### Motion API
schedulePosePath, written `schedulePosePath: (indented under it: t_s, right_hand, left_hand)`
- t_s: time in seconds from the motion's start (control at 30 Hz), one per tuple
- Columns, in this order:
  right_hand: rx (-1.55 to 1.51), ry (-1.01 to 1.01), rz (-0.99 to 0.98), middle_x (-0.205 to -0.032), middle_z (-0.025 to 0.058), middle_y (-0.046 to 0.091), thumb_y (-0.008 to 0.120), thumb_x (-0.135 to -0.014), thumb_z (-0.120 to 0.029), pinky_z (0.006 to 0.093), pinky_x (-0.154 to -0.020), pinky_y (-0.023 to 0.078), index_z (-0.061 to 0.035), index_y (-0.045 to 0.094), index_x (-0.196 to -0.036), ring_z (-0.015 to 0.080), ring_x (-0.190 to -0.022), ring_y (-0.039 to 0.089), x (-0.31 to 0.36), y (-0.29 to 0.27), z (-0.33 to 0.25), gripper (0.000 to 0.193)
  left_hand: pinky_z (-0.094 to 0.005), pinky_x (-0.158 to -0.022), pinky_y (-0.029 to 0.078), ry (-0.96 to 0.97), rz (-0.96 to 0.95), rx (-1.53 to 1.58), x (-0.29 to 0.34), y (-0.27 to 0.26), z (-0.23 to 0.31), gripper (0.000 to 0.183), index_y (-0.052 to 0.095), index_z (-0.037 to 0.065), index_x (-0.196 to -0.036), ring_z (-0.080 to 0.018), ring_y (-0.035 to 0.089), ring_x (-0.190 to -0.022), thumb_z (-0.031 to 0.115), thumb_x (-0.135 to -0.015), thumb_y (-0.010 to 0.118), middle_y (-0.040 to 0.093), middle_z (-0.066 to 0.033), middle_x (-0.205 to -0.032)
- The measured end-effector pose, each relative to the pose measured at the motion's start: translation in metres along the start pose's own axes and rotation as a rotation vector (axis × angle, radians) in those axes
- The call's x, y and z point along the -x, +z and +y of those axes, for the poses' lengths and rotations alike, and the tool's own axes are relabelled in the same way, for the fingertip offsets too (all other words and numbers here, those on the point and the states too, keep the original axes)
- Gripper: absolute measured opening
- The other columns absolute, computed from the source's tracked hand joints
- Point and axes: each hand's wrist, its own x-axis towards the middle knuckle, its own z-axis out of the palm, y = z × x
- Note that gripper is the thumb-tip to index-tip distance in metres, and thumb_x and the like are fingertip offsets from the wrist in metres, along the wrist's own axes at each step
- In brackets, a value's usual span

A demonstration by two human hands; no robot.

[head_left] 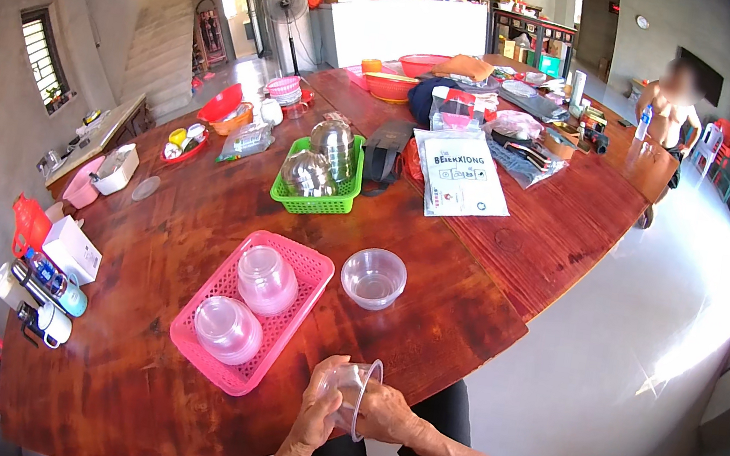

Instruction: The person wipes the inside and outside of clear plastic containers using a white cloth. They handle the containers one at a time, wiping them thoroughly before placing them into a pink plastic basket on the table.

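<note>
Over the table's near edge, my left hand is wrapped round the outside of a clear plastic bowl tipped on its side, its mouth facing right. Into that mouth reaches my right hand, fingers curled and partly seen through the wall; what they hold, if anything, I cannot make out. Just beyond stands another clear plastic bowl, upright on the wood. To its left lies a pink plastic basket with two stacks of upside-down clear bowls in it.
The brown wooden table also carries a green basket with clear plastic domed pieces, a white package, and a white box beside cups and bottles at the left. A person stands by the far right edge.
</note>
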Motion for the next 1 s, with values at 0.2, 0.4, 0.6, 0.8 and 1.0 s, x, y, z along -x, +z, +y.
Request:
schedulePosePath:
  t_s: [0.2,0.4,0.6,0.8,1.0]
  right_hand:
    - [-0.72,0.225,-0.251,-0.085,0.0136,0.062,0.06,-0.085,-0.017,0.0352,-0.072,0.05,-0.0034,0.059,-0.11,0.0233,-0.078,0.062,0.005,-0.022,-0.008,0.028]
    - [0.059,-0.191,0.133,-0.101,0.0162,0.058,0.078,-0.068,-0.018,0.0404,-0.077,0.052,-0.0028,0.058,-0.11,0.0337,-0.089,0.061,0.02,-0.015,-0.018,0.049]
    - [0.212,-0.289,0.301,-0.101,0.0144,0.06,0.078,-0.066,-0.014,0.0389,-0.069,0.054,-0.0041,0.061,-0.099,0.0305,-0.085,0.063,0.028,-0.008,-0.007,0.038]
    - [-0.213,0.014,0.292,-0.096,0.0183,0.061,0.074,-0.078,-0.018,0.0402,-0.071,0.052,-0.0013,0.06,-0.109,0.0358,-0.083,0.063,0.023,-0.013,-0.017,0.038]
    - [-0.547,0.002,-0.053,-0.095,0.0211,0.057,0.056,-0.092,-0.022,0.0428,-0.077,0.047,-0.0018,0.056,-0.113,0.0361,-0.086,0.059,0.029,-0.021,-0.011,0.029]
  left_hand:
    - [-0.0409,-0.087,0.051,-0.004,-0.087,0.116,-0.006,-0.014,-0.01,0.064,0.035,0.005,-0.135,-0.029,0.06,-0.101,0.044,-0.088,0.055,0.053,-0.0233,-0.122]
    - [-0.0478,-0.089,0.051,-0.203,-0.107,0.425,-0.015,-0.023,-0.004,0.055,0.037,0.003,-0.135,-0.0378,0.058,-0.107,0.038,-0.094,0.05,0.053,-0.024,-0.123]
    - [-0.0494,-0.092,0.049,-0.273,-0.198,0.516,-0.019,-0.022,-0.006,0.062,0.035,0.009,-0.139,-0.041,0.057,-0.108,0.044,-0.091,0.053,0.052,-0.0203,-0.127]
    - [-0.0436,-0.097,0.043,0.263,0.015,-0.014,-0.008,-0.004,-0.018,0.108,0.012,0.01,-0.147,-0.0309,0.043,-0.122,0.043,-0.069,0.079,0.031,-0.0134,-0.139]
    - [-0.0444,-0.085,0.052,0.208,0.001,0.036,-0.001,-0.001,-0.02,0.08,0.026,0.006,-0.139,-0.0343,0.06,-0.101,0.045,-0.081,0.064,0.049,-0.0195,-0.124]
